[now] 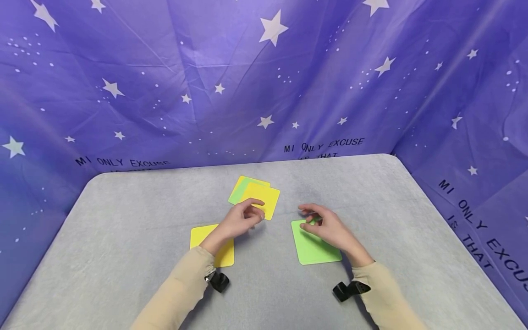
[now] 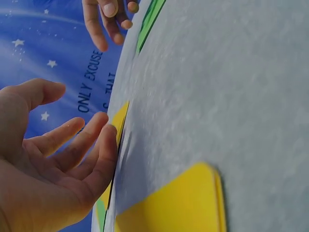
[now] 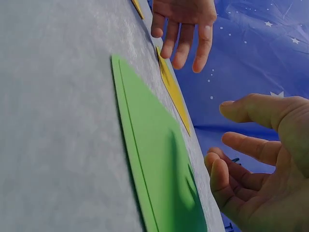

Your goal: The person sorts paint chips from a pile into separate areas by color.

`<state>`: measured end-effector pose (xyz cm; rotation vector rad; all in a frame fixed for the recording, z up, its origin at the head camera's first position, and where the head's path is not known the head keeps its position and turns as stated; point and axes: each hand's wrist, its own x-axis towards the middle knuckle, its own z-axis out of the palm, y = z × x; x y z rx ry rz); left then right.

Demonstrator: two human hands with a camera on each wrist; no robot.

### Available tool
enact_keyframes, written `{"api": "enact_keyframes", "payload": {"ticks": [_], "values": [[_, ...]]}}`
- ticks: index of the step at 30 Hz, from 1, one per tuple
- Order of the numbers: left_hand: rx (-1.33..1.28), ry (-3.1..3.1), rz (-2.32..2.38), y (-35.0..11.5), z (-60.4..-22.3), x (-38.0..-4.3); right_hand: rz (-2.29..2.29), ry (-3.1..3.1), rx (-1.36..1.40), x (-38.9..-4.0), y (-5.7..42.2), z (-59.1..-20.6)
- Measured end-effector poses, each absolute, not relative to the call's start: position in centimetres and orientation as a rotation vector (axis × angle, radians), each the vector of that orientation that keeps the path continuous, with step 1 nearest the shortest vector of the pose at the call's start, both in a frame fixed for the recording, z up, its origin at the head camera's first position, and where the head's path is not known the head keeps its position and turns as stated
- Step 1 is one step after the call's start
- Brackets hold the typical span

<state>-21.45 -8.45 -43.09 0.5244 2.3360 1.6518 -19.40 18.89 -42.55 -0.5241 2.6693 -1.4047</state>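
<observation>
My left hand [image 1: 241, 219] hovers between a yellow square card stack [image 1: 224, 254] at the left and an overlapping group of cards farther back. Its fingers are loosely bent with nothing between them. That back group has a yellow card [image 1: 265, 196] on top, a green card [image 1: 239, 192] under it and another yellow one below. Over a green square card stack [image 1: 315, 250] at the right hangs my right hand [image 1: 327, 225], its fingers relaxed and holding nothing. In the right wrist view the green stack [image 3: 149, 130] shows a layered edge, and the hand's shadow falls across it.
A grey table [image 1: 268, 293] with rounded corners carries all the cards. Purple-blue cloth [image 1: 231, 59] with white stars and printed words hangs behind it and along its sides. Each wrist wears a black camera mount, the left one [image 1: 218, 281] and the right one [image 1: 344, 291].
</observation>
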Motion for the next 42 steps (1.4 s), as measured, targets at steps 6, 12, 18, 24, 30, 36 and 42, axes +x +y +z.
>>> {"api": "enact_keyframes", "payload": {"ticks": [6, 12, 18, 24, 30, 36, 42], "values": [[0.497, 2.401, 1.689, -9.2, -43.2, -22.0, -1.431, 2.647, -0.536, -19.9, 17.9, -42.5], [0.405, 2.509, 1.645, -9.8, -43.2, -22.5, -1.495, 2.603, -0.568, -20.5, 17.0, -42.7], [0.297, 2.56, 1.661, -10.0, -43.1, -22.6, -1.523, 2.574, -0.567, -20.8, 15.8, -42.7], [0.208, 2.574, 1.711, -10.0, -42.9, -22.8, -1.537, 2.565, -0.53, -21.3, 14.7, -42.9], [0.174, 2.557, 1.68, -10.1, -42.8, -23.0, -1.665, 2.426, -0.418, -21.6, 13.9, -42.8], [0.176, 2.465, 1.705, -9.8, -42.7, -23.0, -1.767, 2.321, -0.377, -22.1, 13.6, -43.6], [0.134, 2.365, 1.778, -9.7, -42.7, -23.0, -1.805, 2.286, -0.32, -22.0, 13.2, -43.8]]}}
